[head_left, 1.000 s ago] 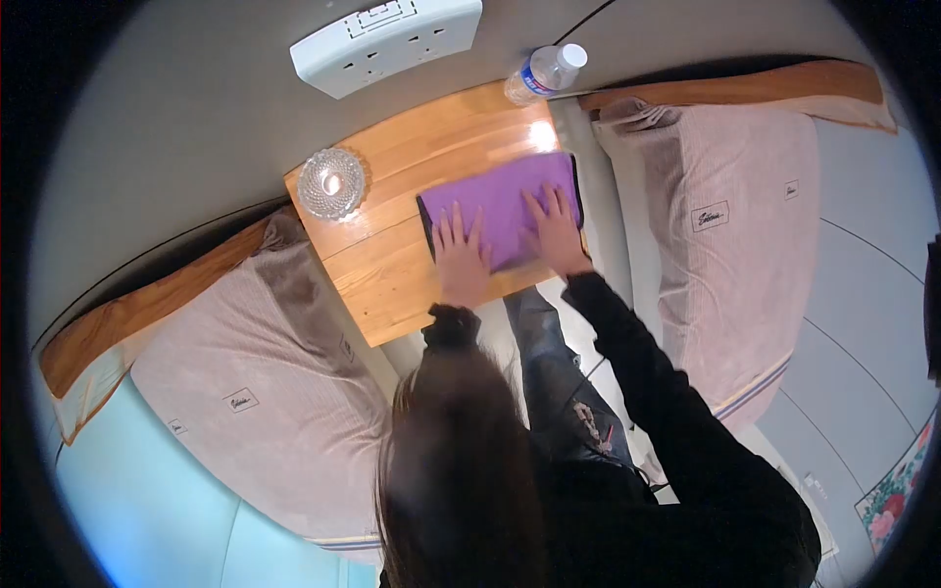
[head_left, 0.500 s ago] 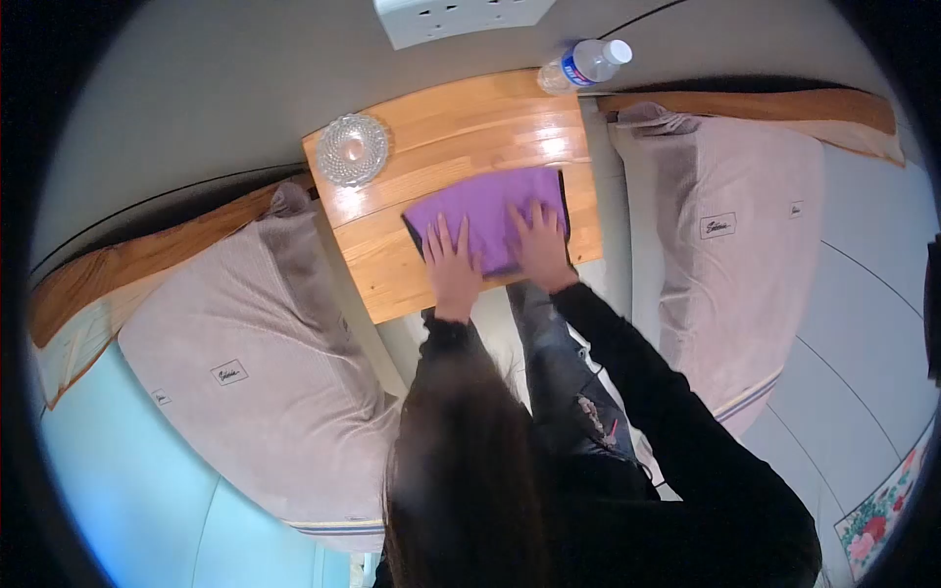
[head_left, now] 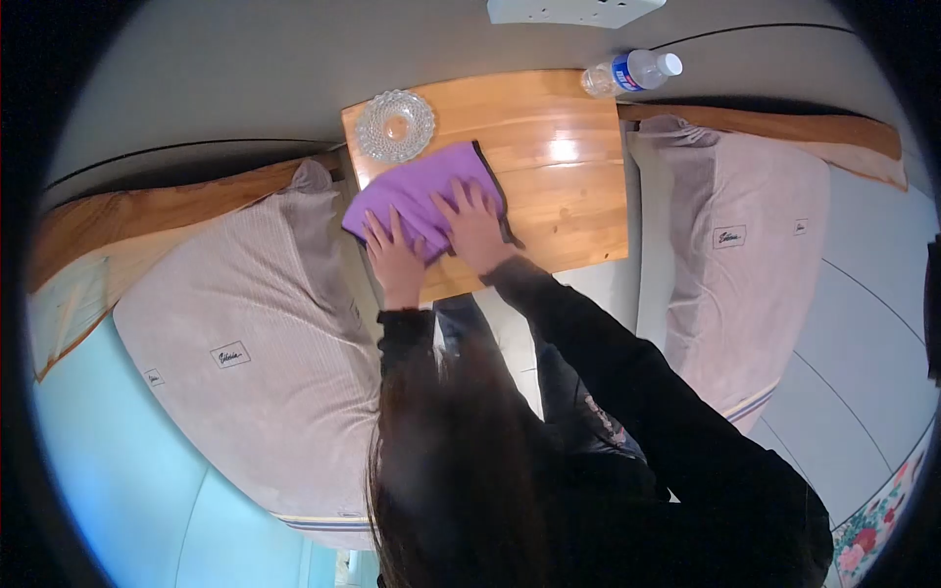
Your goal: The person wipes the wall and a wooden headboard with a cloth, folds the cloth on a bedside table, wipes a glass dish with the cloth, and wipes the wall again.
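Both hands lie flat on a purple cloth [head_left: 421, 181] with a dark edge, at the left part of the wooden table [head_left: 569, 206]. My left hand [head_left: 397, 260] presses on its lower left part with fingers spread, near the table's front left edge. To the right of it, my right hand [head_left: 475, 225] rests on the cloth, fingers apart. The cloth is slightly creased, and its left corner reaches the table's left edge. Just behind the cloth stands a round clear glass dish [head_left: 395, 126].
A clear bottle [head_left: 632, 73] with a blue label is at the table's back right corner. A white socket panel [head_left: 576, 11] is on the wall. Seats with pinkish covers, one left [head_left: 255, 363] and one right [head_left: 750, 265], flank the table.
Both hands and the purple cloth have moved left across the table, from its right front part to its left side. The view has shifted too. My hands remain flat on the cloth.
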The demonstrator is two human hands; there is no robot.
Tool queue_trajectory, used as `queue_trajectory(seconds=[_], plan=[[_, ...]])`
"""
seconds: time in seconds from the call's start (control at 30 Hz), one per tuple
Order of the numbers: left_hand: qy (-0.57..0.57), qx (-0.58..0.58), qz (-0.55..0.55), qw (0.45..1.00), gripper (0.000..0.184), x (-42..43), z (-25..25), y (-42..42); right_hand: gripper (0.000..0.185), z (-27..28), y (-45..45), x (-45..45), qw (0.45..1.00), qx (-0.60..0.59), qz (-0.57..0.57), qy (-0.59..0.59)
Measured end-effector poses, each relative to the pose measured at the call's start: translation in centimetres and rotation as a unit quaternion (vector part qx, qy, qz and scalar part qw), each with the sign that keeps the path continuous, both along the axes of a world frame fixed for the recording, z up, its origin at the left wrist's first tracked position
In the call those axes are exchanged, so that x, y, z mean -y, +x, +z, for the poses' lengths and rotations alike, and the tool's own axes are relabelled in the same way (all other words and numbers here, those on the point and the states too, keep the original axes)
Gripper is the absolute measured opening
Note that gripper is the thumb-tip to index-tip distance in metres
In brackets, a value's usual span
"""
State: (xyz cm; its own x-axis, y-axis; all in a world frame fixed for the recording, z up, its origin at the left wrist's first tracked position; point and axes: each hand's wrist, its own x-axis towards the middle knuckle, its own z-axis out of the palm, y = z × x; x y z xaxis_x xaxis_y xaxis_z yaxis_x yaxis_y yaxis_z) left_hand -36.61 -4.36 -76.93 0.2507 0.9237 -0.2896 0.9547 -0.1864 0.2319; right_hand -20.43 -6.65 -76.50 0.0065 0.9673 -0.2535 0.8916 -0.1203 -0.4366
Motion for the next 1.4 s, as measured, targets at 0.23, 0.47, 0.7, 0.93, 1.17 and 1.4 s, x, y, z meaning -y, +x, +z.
queue_trajectory(seconds=[0.23, 0.47, 0.7, 0.93, 1.17, 1.4], plan=[[0.005, -0.012, -0.001, 1.0, 0.078, -0.8, 0.0, 0.2, 0.064, 0.4, -0.8, -0.2, 1.0, 0.001, -0.004, 0.031], [-0.041, 0.02, -0.058, 0.997, 0.076, 11.3, 1.3, 1.0, 0.063, 2.3, 1.2, 13.9, 0.997, 0.01, -0.044, -0.057], [-0.083, -0.011, -0.088, 0.993, 0.099, 9.9, 2.2, 4.8, 0.059, 1.0, 6.8, 10.6, 0.995, 0.045, -0.09, -0.026], [-0.041, 0.048, -0.112, 0.992, 0.104, 0.6, 0.7, 9.3, 0.058, -1.8, 12.6, 1.5, 0.991, 0.076, -0.083, 0.076], [-0.031, 0.021, -0.118, 0.992, 0.101, -0.4, -0.1, 13.1, 0.062, -0.9, 15.1, -1.2, 0.989, 0.112, -0.084, 0.053], [-0.043, 0.082, -0.179, 0.979, 0.097, 8.0, 0.9, 12.7, 0.062, 0.6, 14.0, 13.5, 0.981, 0.107, -0.159, 0.005]])
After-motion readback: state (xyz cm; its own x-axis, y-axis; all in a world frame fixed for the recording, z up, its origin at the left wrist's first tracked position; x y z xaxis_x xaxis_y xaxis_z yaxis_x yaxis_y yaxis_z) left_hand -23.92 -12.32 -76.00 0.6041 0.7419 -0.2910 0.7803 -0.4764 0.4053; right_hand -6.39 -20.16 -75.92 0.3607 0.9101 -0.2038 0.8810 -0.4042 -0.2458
